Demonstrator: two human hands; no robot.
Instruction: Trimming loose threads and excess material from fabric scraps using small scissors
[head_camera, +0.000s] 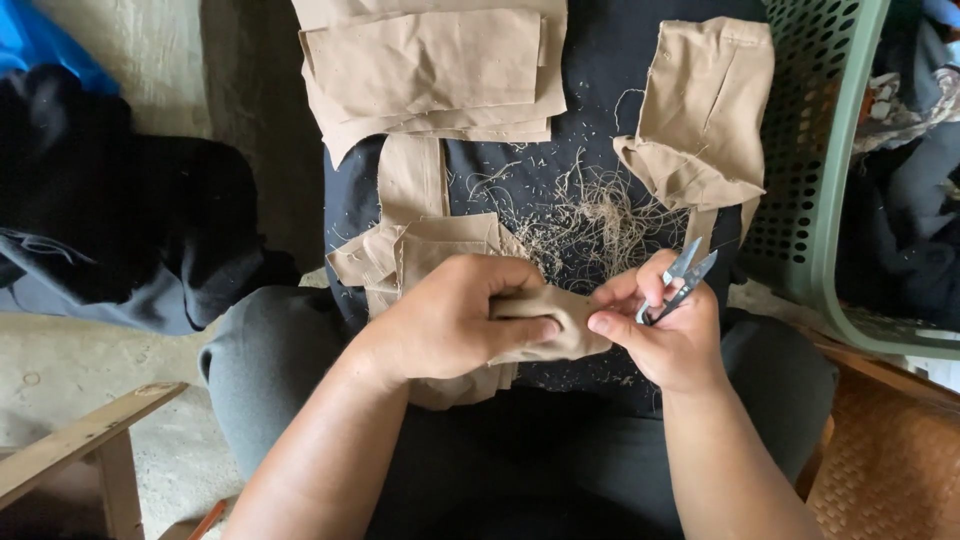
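Dark cloth covers the lap, strewn with thread clippings – on it the left hand pinches a folded tan fabric piece, while the right hand touches its edge, fingers closed around small thread snips – tan pieces stacked beyond, green basket at right

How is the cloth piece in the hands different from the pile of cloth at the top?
The cloth piece is bunched up and gripped by the left hand and right hand; the pile lies flat and untouched. The cloth piece shows only a small part between the fingers; the pile spreads wide in several layers. Both are the same tan fabric, on a dark cloth.
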